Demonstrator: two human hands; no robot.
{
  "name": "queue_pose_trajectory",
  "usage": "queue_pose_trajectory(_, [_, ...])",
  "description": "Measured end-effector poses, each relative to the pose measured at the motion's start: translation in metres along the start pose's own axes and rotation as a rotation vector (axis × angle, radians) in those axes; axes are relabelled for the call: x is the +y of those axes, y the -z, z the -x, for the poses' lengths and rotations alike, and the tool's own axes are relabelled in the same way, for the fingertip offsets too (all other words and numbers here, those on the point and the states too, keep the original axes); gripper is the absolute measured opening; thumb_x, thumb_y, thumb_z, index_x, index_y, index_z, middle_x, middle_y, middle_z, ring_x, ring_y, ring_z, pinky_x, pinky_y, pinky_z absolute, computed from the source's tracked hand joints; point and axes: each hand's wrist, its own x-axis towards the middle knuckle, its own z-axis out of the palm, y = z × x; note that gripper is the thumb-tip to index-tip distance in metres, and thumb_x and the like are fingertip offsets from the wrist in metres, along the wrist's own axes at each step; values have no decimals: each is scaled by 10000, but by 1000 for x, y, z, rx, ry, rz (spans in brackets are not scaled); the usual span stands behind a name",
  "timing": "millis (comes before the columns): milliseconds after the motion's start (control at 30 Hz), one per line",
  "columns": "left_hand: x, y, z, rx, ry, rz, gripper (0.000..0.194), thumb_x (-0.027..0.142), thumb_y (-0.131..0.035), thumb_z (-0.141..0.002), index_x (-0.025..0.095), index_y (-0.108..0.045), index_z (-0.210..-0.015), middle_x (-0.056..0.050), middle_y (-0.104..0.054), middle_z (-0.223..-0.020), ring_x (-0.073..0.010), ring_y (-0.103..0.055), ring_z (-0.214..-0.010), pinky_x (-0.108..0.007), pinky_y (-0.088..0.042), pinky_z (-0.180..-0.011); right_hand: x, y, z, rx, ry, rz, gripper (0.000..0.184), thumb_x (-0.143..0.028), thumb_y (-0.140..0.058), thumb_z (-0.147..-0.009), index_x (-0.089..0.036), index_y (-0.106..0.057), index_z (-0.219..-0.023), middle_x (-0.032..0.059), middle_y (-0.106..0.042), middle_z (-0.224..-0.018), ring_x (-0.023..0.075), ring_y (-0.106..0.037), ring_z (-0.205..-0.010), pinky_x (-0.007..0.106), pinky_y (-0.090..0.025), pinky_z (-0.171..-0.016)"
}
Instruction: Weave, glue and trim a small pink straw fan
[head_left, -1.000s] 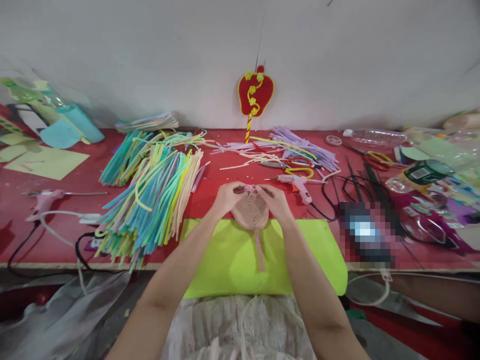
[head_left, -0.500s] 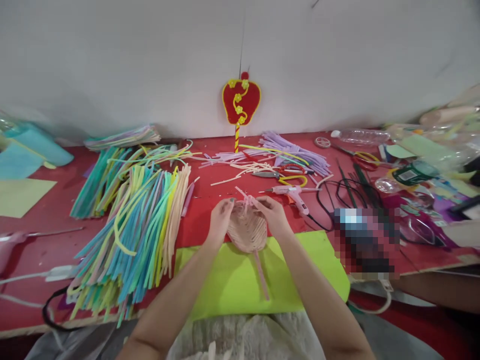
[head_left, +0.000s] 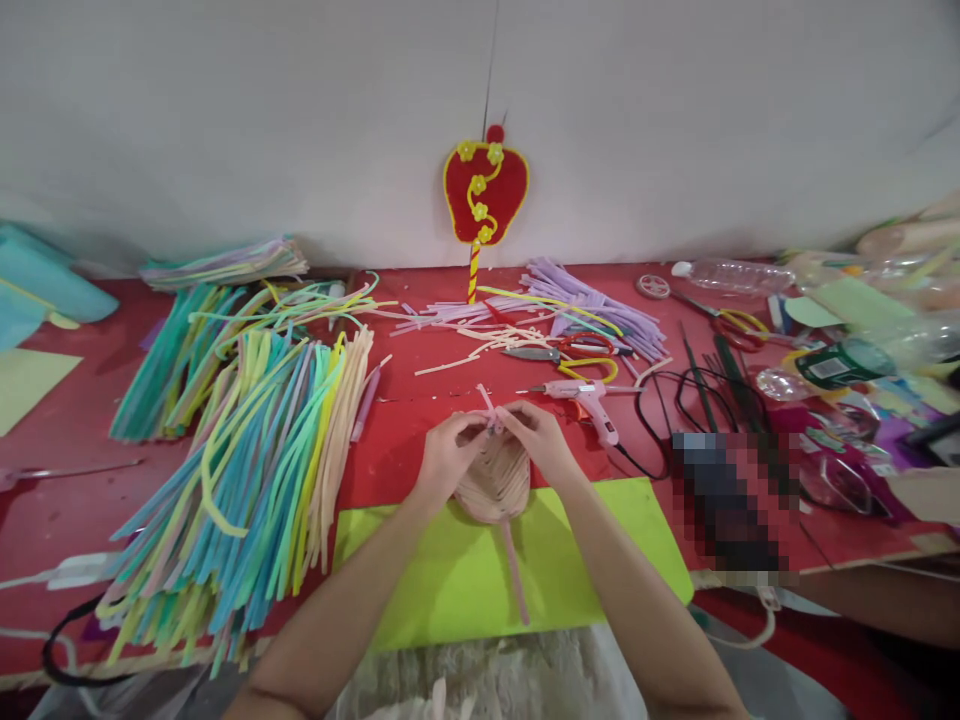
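A small fan of peach pipe cleaners, with a pink stem pointing toward me, lies over the edge of a yellow-green sheet. At its far end is a pink pipe cleaner piece, looped or twisted, with one end sticking up. My left hand pinches this piece from the left, fingertips closed. From the right, the thumb and fingers of my right hand grip it too. My fingertips partly hide the piece's shape and whether it touches the fan.
Bundles of coloured pipe cleaners spread on the left. Beyond my right hand lie a pink glue gun with a black cord and scissors. A red decorated fan stands against the wall. Plastic bottles lie at the right.
My left hand has shifted inward, fingers further over the fan's top, and the pink piece has turned slightly between my fingertips. The camera view has moved a little.
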Motion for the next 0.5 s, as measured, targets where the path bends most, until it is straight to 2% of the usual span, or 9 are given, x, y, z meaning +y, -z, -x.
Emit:
queue_pose_trajectory(67, [-3, 2, -1, -18, 11, 14, 171, 291, -603, -727, 198, -663, -858, -52, -678, -939, -164, -631, -847, -288, -499, -799, -1, 0, -2, -45, 8, 35, 275, -473, -598, -713, -201, -634, -733, 9, -624, -676, 136, -557, -626, 257, -465, -582])
queue_pose_trajectory(267, [-2, 8, -5, -99, 158, 138, 210, 329, -579, -741, 185, -655, -874, -34, -678, -844, -123, -601, -599, -261, -527, -611, 4, -3, 0, -94, -35, -129, 234, -439, -598, -731, -211, -635, -768, 1, -609, -691, 128, -537, -609, 245, -458, -560])
queue_pose_trajectory(500, [-3, 10, -5, -73, 129, 92, 191, 336, -564, -748, 206, -656, -855, -25, -675, -812, -142, -614, -662, -265, -528, -626, 10, -2, -2, -90, -57, -101, 252, -455, -597, -723, -217, -643, -794, 14, -638, -747, 156, -566, -677, 267, -467, -608])
